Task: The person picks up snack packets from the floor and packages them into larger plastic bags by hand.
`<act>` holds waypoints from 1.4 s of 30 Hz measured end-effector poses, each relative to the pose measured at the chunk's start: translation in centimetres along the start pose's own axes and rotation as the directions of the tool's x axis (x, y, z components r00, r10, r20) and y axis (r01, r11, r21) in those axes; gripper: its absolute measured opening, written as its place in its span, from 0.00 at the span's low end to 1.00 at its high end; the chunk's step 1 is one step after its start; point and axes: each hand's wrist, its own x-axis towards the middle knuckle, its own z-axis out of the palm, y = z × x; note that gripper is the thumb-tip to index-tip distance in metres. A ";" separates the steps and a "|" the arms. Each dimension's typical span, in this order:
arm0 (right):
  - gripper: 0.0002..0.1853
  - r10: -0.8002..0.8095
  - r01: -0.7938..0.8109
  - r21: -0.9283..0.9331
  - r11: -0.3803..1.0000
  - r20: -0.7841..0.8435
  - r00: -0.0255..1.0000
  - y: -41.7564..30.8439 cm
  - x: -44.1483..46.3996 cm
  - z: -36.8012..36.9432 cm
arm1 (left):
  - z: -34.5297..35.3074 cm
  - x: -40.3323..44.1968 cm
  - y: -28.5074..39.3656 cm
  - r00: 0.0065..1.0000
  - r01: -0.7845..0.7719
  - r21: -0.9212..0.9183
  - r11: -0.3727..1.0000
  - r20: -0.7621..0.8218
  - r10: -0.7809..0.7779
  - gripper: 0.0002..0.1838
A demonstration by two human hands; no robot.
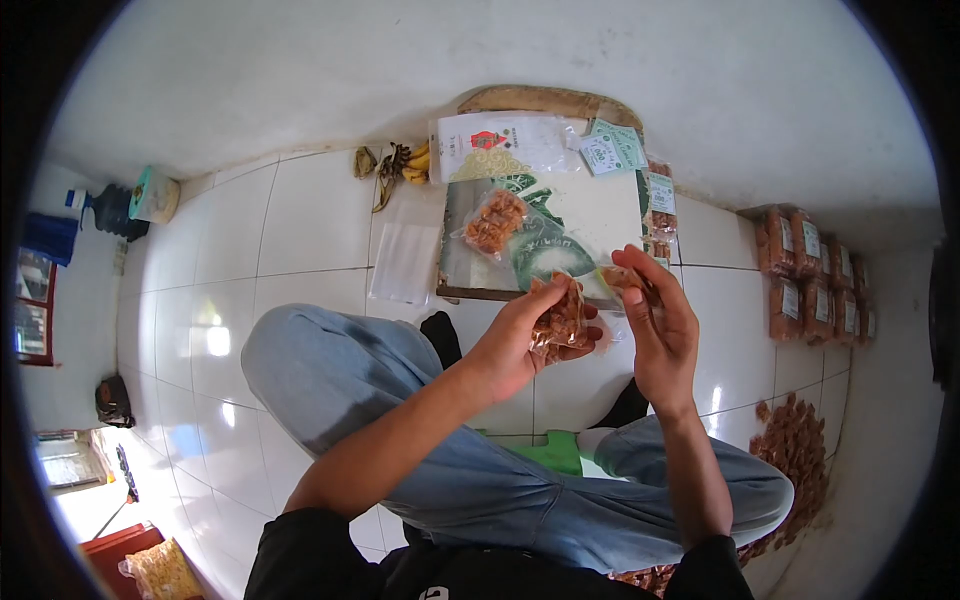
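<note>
My left hand (510, 340) is closed round a small clear bag of reddish-brown pieces (560, 318), just off the front edge of a low table (600, 225). Close by on the right, my right hand (655, 325) has its thumb and fingers bent together on a small brownish packet (622, 280), partly hidden by the fingers. Another filled clear bag (495, 222) lies on the tabletop. Behind it is a printed plastic sheet (510, 145), with green and white labels (613, 148) at the back right.
Bananas (417, 163) sit behind the table's left side. Clear plastic bags (405, 250) lie on the tiles left of it. Labelled packs (662, 200) line its right side. Stacked packs (815, 275) and a pile of small brown packets (790, 455) are farther right.
</note>
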 end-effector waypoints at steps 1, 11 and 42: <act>0.17 0.004 -0.005 0.034 0.999 0.022 1.000 -0.4 -0.1 0.2 | 0.1 0.1 0.0 1.000 0.000 0.000 1.000 0.000 0.000 0.23; 0.16 -0.285 0.325 -0.138 0.935 0.249 0.925 1.8 -1.8 2.1 | 0.4 0.2 -0.3 0.990 -0.143 -0.041 0.989 -0.013 0.143 0.21; 0.44 0.227 -0.124 -0.409 0.904 0.214 0.950 3.5 -6.0 -1.2 | -1.2 0.0 -4.8 0.993 -0.004 0.300 0.954 -0.108 0.038 0.33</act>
